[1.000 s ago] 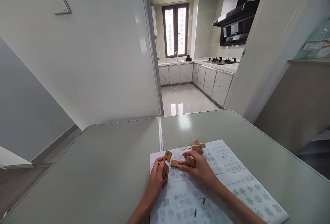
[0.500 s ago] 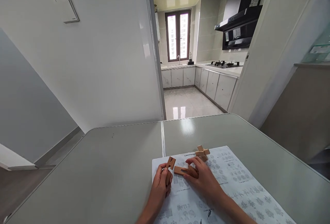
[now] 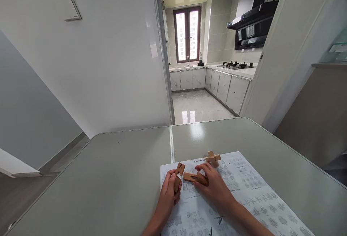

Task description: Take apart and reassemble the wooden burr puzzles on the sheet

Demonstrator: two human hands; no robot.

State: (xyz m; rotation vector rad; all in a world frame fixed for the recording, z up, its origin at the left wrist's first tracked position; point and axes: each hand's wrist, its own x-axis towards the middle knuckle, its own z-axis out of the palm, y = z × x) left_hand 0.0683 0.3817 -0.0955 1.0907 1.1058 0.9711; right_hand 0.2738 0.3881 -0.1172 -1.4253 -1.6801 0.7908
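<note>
My left hand (image 3: 169,189) is closed around a notched wooden puzzle piece (image 3: 180,169) with a dark mark near its top end. Facing it, my right hand (image 3: 213,181) grips another wooden puzzle piece (image 3: 190,177), which has a slot and points toward the left hand. The two pieces are close together but apart. Part of the right-hand piece is hidden by my fingers. Just beyond the right hand stands a cross-shaped wooden puzzle (image 3: 213,158). Beneath both hands lies a printed sheet (image 3: 249,192) with rows of small puzzle drawings.
The sheet rests on a grey-green table (image 3: 121,178) with a pale seam across it. A white wall (image 3: 116,66) rises behind the table's left side. Through a doorway are kitchen cabinets (image 3: 230,89), a gas stove (image 3: 237,65) and a range hood (image 3: 252,19).
The view has shifted slightly. My right fingers have moved a little on the slotted piece; both hands keep their hold in nearly the same place.
</note>
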